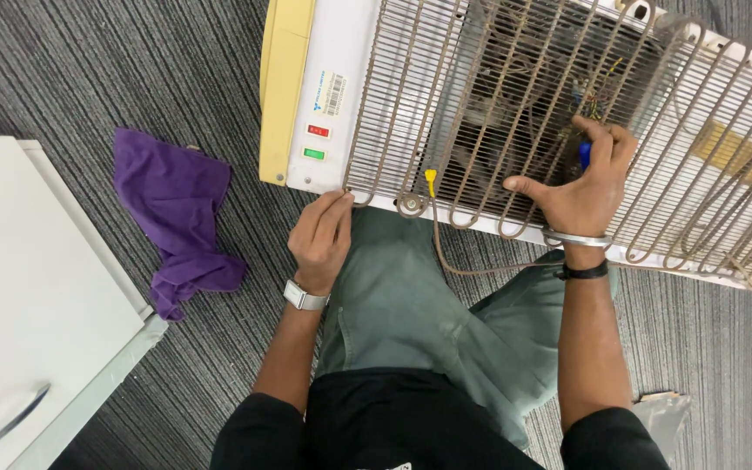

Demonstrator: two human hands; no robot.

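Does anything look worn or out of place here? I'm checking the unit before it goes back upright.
The condenser coil grid looks rusty brown, and a loose thin tube dangles off its lower edge. A purple cloth lies crumpled on the carpet.

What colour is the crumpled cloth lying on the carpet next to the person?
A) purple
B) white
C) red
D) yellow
A: the cloth on the grey carpet, to the side of the person's left hand, is plainly purple, bunched up between the white cabinet and the appliance.
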